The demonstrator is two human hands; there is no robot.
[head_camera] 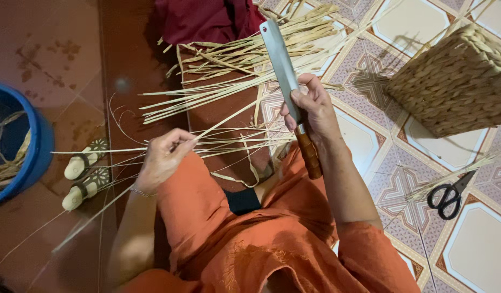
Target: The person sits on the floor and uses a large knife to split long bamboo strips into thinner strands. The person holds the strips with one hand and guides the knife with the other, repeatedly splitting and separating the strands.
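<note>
From my feed, my right hand is closed firmly around the top of a wooden-handled knife, its broad blade pointing up and away from me. My left hand is pinched shut on a thin reed strip that runs diagonally up toward the blade and meets the reed bundle lying beyond both hands.

I judge the main risk to be the blade: the strip is thin and springy, and if it slips out of the left pinch while under tension, the edge could jump toward the left fingers or my knee just below. A skewed pull could also tear the strip unevenly rather than splitting it cleanly. Loose strips lie across my lap and could snag the right wrist.

I cannot make out where the strip actually meets the blade, nor which way the edge faces. The left fingertips are curled under and hidden. Right of the right hand a woven basket is cut off by the frame; scissors lie on the tiled floor. Far left of the left hand, a blue tub is only partly visible.
</note>
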